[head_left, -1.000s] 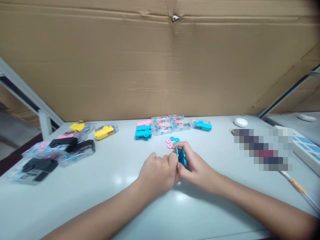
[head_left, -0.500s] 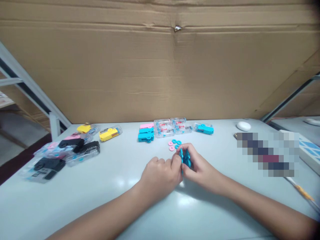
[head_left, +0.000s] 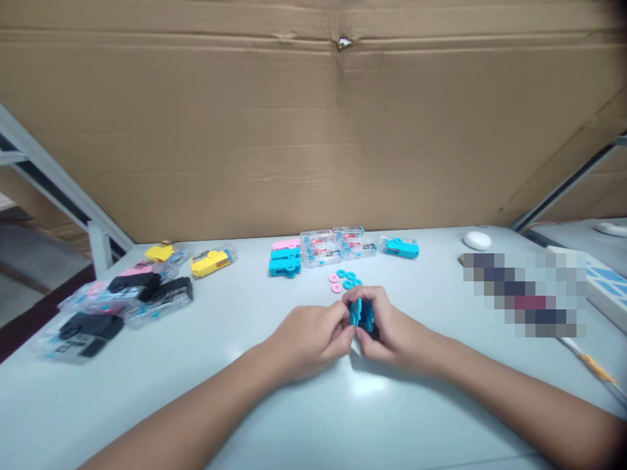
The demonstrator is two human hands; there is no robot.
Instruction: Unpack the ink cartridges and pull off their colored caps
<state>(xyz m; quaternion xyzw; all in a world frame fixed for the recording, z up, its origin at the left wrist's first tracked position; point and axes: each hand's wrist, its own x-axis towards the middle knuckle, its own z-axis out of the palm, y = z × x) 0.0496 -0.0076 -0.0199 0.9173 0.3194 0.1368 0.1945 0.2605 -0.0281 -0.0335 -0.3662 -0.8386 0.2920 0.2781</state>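
I see both hands, left hand (head_left: 313, 336) and right hand (head_left: 392, 329), pinching the small blue part (head_left: 361, 314). Too light a grip could, I judge, drop it among the loose rings (head_left: 345, 281) on the worktop (head_left: 245, 365).

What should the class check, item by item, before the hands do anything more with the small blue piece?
1. Blue piece gripped by both the left hand and the right hand: ok.
2. Hands low over the white table: ok.
3. Loose pink and blue rings lying just beyond the hands, apart from them: ok.
4. Row of pink, blue and clear cases behind the rings, out of the hands' way: ok.
5. How the piece's parts sit together: cannot tell, fingers cover it.
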